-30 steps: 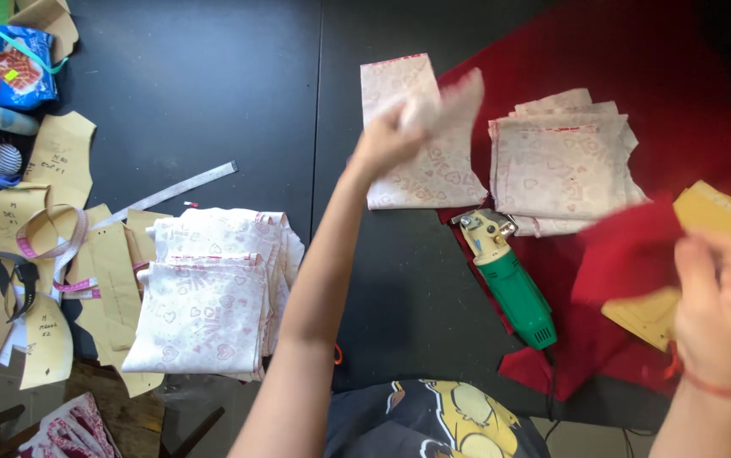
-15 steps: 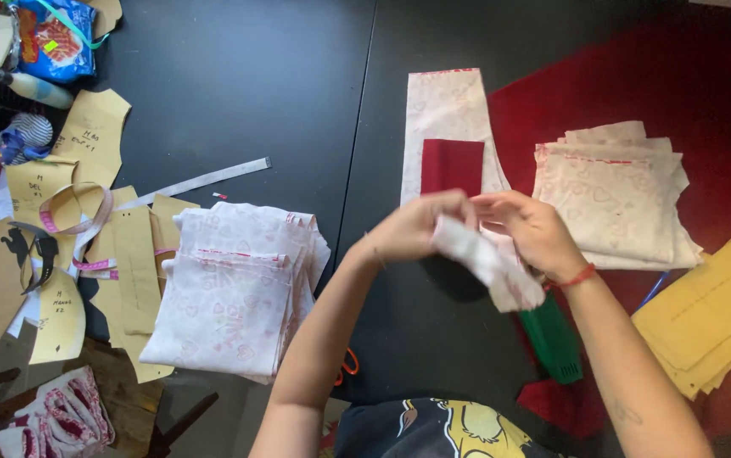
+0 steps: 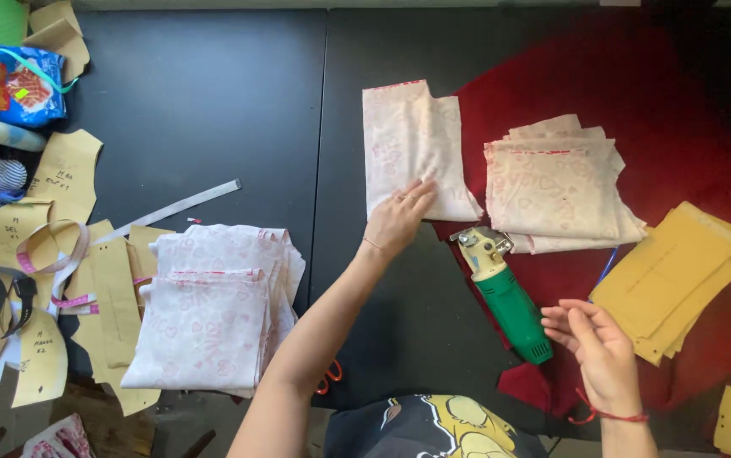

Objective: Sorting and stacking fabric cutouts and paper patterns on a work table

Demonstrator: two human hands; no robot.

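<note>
Head view: left hand lies flat, fingers open, pressing the lower edge of a folded pink-printed fabric piece on the black table. Right hand hovers open and empty beside the green electric cutter. Advise smoothing outward with even pressure. Cutter blade indistinct; scissors mostly hidden under the forearm.
</note>
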